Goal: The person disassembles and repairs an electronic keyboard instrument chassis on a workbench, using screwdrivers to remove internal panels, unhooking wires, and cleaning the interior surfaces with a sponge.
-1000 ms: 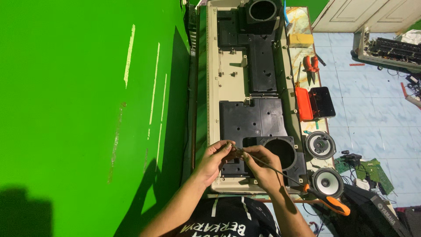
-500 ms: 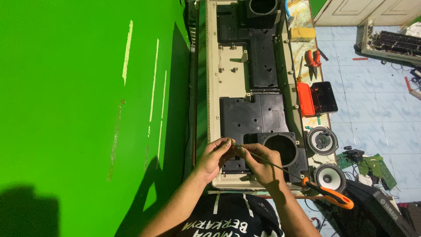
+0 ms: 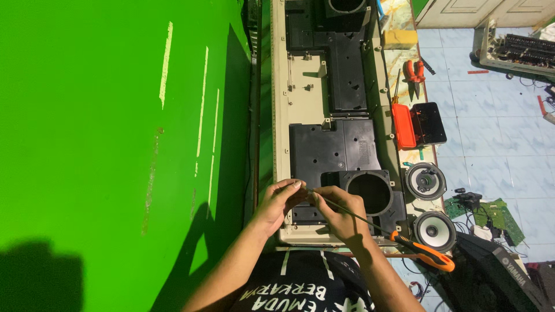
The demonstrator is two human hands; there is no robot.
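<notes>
Looking down from my head camera: my left hand and right hand meet over the near end of the long beige casing, which lies lengthwise on the counter beside a bright green wall. My right-hand fingers are closed around the thin metal shaft of a long screwdriver, its orange-and-black handle sticking out past my wrist toward the lower right, its tip running up to my left hand. My left-hand fingers are curled shut, pinching at the tip; I cannot tell what small part, if any, sits between them. Both hands hover just left of the round speaker opening in the black plastic panel. Along the casing's right edge lie two loose round speakers, one nearer me than the other, an open orange-and-black case, and red-handled pliers. Green circuit boards lie on the blue tiled floor well to the right.
</notes>
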